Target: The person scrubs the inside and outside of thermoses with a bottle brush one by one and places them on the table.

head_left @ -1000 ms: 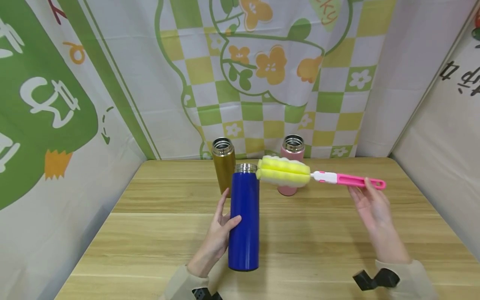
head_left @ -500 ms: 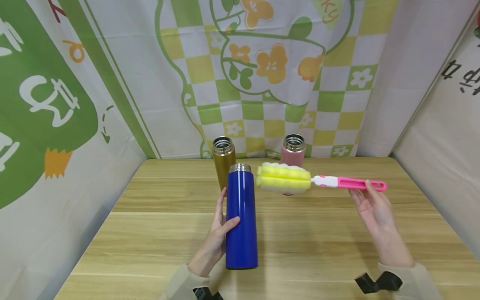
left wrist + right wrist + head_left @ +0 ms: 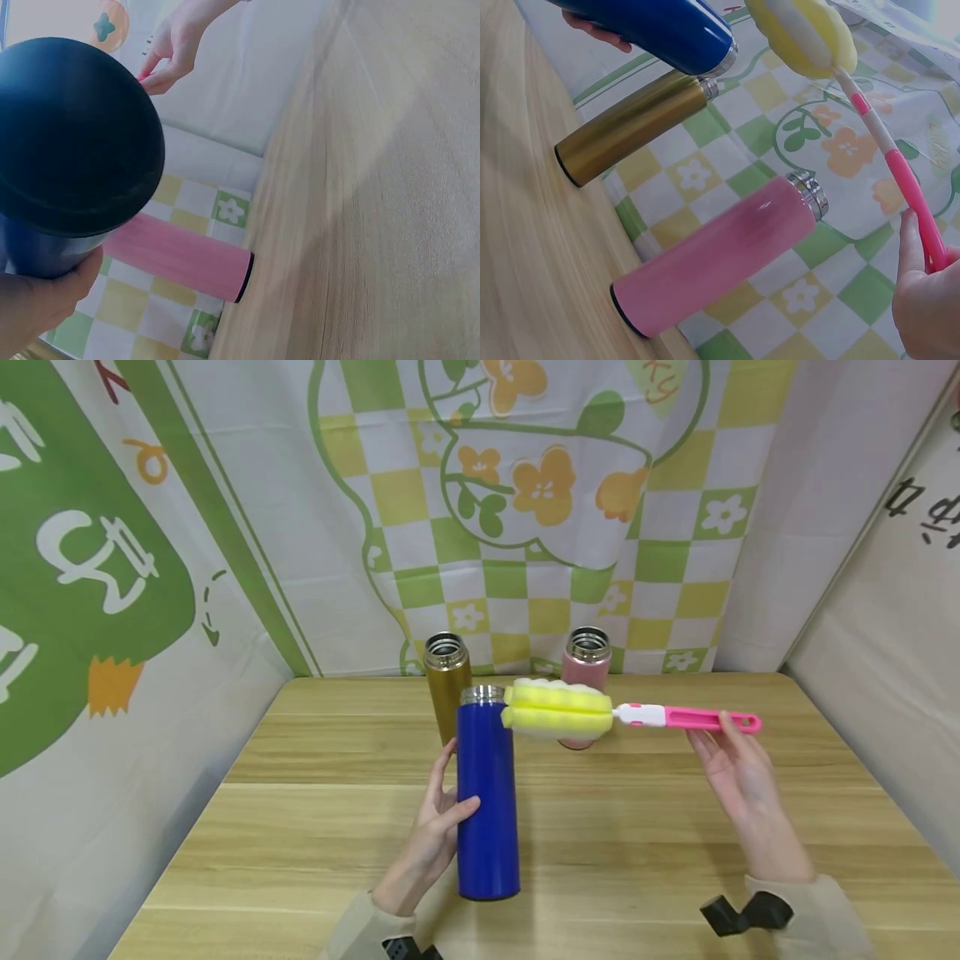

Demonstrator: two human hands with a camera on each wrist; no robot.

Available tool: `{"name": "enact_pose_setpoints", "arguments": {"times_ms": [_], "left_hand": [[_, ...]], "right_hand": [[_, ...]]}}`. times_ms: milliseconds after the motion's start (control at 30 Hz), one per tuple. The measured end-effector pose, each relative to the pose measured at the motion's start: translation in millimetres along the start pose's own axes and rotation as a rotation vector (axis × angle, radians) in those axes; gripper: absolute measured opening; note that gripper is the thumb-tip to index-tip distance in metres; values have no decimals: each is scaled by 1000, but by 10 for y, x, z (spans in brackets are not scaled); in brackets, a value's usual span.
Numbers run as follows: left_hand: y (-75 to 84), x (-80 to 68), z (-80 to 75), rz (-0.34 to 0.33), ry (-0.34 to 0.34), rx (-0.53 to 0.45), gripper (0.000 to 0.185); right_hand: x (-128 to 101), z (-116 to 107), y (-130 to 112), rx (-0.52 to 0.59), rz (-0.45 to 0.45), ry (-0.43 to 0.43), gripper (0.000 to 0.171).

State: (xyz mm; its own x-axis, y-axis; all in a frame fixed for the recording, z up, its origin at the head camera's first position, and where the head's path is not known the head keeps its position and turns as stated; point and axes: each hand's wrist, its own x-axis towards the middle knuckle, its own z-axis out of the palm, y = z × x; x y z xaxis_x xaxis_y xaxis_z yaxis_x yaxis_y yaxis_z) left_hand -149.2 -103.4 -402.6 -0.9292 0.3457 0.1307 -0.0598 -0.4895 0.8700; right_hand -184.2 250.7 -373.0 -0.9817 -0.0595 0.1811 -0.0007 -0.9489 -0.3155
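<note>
My left hand grips a blue thermos bottle by its side, its bare steel neck pointing up. The left wrist view shows the dark base of this blue bottle clear of the table. In my right hand, fingers and thumb pinch the pink handle of a bottle brush, held nearly level. The brush's yellow and white sponge head points left, near the blue bottle's neck; in the head view they overlap, while the right wrist view shows them apart.
A gold thermos bottle and a pink thermos bottle stand uncapped at the back of the wooden table. A patterned cloth hangs right behind them. Cloth walls rise on both sides.
The brush dipped slightly, then rose again and shifted a little left. The blue bottle swayed left and came partly back. Both hands keep their holds.
</note>
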Motion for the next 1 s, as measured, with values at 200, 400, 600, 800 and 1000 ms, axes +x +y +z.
{"name": "enact_pose_setpoints", "arguments": {"times_ms": [200, 400, 600, 800, 1000], "left_hand": [[5, -7, -20, 22, -124, -47, 75], [1, -1, -13, 42, -169, -71, 75], [13, 23, 0, 56, -181, -83, 71], [25, 52, -5, 63, -154, -83, 69], [44, 72, -19, 83, -109, -110, 67]], "right_hand": [[93, 40, 47, -9, 2, 24, 14], [120, 41, 102, -70, 13, 45, 11], [63, -17, 140, -134, 54, 31, 11], [-16, -106, 167, -206, 85, -18, 13], [-101, -164, 161, -325, 154, -71, 16]]}}
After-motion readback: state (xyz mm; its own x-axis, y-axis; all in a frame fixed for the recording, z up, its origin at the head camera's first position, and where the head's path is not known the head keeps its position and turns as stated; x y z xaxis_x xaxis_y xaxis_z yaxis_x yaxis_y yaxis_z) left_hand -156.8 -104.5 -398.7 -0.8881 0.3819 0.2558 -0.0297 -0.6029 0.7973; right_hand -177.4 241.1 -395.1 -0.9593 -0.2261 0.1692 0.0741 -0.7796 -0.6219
